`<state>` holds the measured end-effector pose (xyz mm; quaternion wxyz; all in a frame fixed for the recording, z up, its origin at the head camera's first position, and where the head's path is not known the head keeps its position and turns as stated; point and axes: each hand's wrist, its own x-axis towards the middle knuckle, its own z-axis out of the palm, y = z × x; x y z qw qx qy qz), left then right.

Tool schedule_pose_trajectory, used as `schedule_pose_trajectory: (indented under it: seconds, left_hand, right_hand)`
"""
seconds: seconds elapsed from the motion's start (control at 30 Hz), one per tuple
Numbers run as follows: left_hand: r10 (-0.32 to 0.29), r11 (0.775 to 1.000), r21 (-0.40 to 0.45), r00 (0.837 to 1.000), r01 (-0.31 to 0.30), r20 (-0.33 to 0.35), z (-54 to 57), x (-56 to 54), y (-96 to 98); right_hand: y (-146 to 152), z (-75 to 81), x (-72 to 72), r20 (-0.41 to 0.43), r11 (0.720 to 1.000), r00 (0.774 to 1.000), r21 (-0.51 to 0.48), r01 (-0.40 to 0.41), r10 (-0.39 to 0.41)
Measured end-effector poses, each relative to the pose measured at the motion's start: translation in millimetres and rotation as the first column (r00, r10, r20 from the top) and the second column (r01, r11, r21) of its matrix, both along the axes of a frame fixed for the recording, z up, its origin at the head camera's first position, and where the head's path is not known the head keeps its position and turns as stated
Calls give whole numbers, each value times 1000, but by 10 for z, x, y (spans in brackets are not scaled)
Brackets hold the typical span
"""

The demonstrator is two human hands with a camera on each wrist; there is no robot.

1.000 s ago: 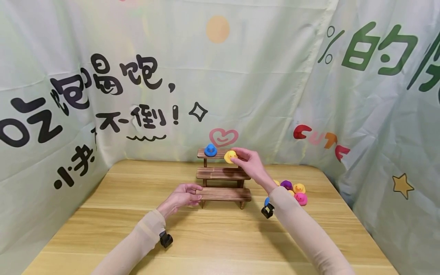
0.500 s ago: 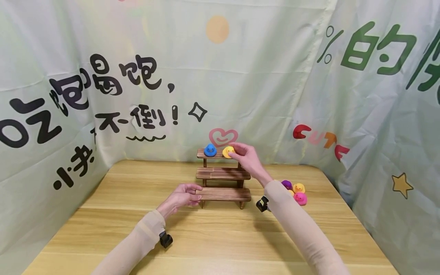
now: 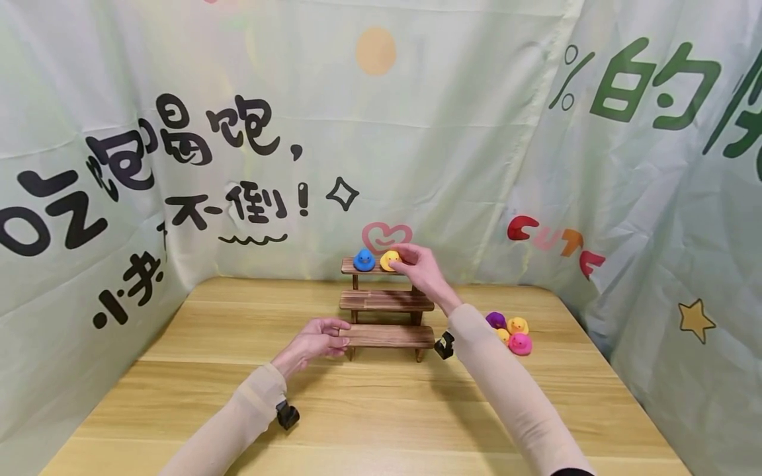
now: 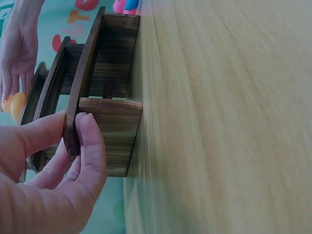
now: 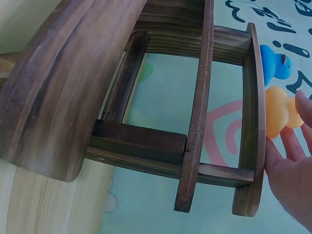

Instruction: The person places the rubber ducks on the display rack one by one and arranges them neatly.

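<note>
A small three-tier wooden stand (image 3: 389, 336) is upright on the table. On its top tier sits a blue rubber duck (image 3: 364, 260), toward the left end. My right hand (image 3: 427, 270) holds a yellow rubber duck (image 3: 389, 260) by its right side, at the top board beside the blue one. In the right wrist view the yellow duck (image 5: 276, 112) is right against the board, fingers around it. My left hand (image 3: 314, 339) pinches the left end of the lowest board; the left wrist view shows the thumb and fingers on either side of that board (image 4: 84, 80).
To the right of the stand, a purple duck (image 3: 496, 320), a pink duck (image 3: 520, 344) and two yellow ducks (image 3: 518, 326) lie grouped on the wooden table (image 3: 369, 423). A printed cloth curtain (image 3: 452, 165) encloses the back and sides.
My right hand has carried the yellow duck left along the top tier and slightly upward in the head view, closer to the blue duck. The left hand has stayed on the lowest board.
</note>
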<state>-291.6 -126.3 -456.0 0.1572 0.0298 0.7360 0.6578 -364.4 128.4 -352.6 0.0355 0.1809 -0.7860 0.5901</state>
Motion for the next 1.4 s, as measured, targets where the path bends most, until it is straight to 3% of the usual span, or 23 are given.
schedule_pose_trajectory:
  seconds: [1.4]
  left_hand:
    - [20, 1000, 24, 1000, -20, 16, -16, -13, 13]
  right_hand:
    - [-67, -37, -63, 13, 1000, 1000, -10, 6, -6]
